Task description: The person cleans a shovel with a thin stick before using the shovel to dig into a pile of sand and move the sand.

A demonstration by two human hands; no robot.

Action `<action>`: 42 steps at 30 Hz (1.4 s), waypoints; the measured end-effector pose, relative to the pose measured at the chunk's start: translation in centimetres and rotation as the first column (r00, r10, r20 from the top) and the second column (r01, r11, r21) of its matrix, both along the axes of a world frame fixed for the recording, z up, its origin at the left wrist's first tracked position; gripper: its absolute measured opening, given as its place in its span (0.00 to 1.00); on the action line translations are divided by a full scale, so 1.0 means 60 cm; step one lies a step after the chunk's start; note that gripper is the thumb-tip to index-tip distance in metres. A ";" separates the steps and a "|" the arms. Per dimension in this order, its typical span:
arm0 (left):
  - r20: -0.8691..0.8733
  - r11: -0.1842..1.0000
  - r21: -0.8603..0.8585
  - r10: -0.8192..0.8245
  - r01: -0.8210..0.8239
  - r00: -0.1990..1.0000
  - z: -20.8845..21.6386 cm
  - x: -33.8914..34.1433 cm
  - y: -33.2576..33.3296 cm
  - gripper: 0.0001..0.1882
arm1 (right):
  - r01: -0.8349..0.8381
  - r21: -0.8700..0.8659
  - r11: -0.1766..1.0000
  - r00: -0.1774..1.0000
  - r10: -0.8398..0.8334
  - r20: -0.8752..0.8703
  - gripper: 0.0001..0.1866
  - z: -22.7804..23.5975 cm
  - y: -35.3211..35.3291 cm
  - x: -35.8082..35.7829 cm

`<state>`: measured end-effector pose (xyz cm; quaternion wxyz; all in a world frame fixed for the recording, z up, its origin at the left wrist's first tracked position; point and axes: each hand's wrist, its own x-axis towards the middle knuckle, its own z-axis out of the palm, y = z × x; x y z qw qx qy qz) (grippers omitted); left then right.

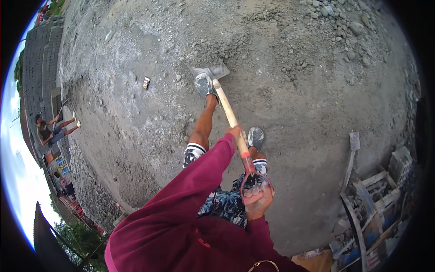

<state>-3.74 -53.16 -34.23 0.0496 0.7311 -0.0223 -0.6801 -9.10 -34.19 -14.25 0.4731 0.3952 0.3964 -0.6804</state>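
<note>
A shovel (226,105) with a pale wooden shaft and a red D-shaped handle runs away from my body. My left hand (235,132) is wrapped round the middle of the shaft. At the near end, my right hand (258,200) grips the red handle, its fingers curled through the loop. The shovel's flat grey metal blade (220,70) is down at the gravelly ground, by a patch of loose gravel (216,49). My forward foot, in a grey dusty shoe (203,84), overlaps the blade's near edge; whether it presses on it I cannot tell.
A small box (146,83) lies on the ground to the left. Rocks (356,28) are scattered at the far right. Scrap wood and blocks (371,199) are piled at the right. Another person (50,129) holds a long tool by stacked blocks (41,59) at the far left.
</note>
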 end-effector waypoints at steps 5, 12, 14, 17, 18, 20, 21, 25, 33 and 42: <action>-0.094 0.993 -0.099 0.051 -0.060 0.994 -0.011 0.020 -0.179 0.07 | -0.112 -0.050 0.992 0.992 0.109 -0.063 0.10 0.042 -0.209 -0.023; -0.106 1.000 0.009 0.006 -0.005 0.994 0.024 0.052 -0.275 0.11 | -0.056 0.098 0.994 0.997 0.062 -0.057 0.09 0.073 -0.294 0.057; -0.191 0.996 0.087 0.041 -0.025 0.981 0.023 0.063 -0.308 0.13 | -0.118 0.173 0.978 0.976 0.146 -0.163 0.09 0.083 -0.320 0.059; -0.122 0.994 0.093 -0.047 0.059 0.991 0.023 0.061 -0.359 0.15 | -0.093 0.252 0.963 0.983 0.130 -0.130 0.10 0.098 -0.321 0.062; -0.121 0.994 0.090 -0.045 0.056 0.992 -0.011 0.067 -0.396 0.15 | -0.062 0.241 0.969 0.992 0.086 -0.091 0.11 0.112 -0.327 0.071; -0.038 0.998 0.042 -0.051 0.052 0.998 -0.067 0.088 -0.395 0.12 | -0.056 0.334 0.941 0.991 0.093 -0.095 0.12 0.165 -0.344 0.080; -0.038 0.996 0.080 -0.036 0.039 0.999 -0.068 0.088 -0.398 0.10 | -0.056 0.422 0.905 0.982 0.126 -0.138 0.12 0.189 -0.354 0.086; 0.070 0.965 0.181 -0.207 0.191 0.976 -0.079 0.099 -0.468 0.08 | -0.104 0.408 0.907 0.986 0.039 0.163 0.19 0.198 -0.407 0.098; -0.063 0.979 0.107 -0.169 0.175 0.984 -0.076 0.176 -0.480 0.07 | 0.240 0.509 0.827 0.971 -0.205 -0.123 0.15 0.150 -0.355 0.257; -0.018 0.993 0.056 -0.099 0.100 0.995 -0.115 0.158 -0.393 0.08 | 0.023 0.369 0.929 0.988 0.035 -0.150 0.16 0.120 -0.275 0.215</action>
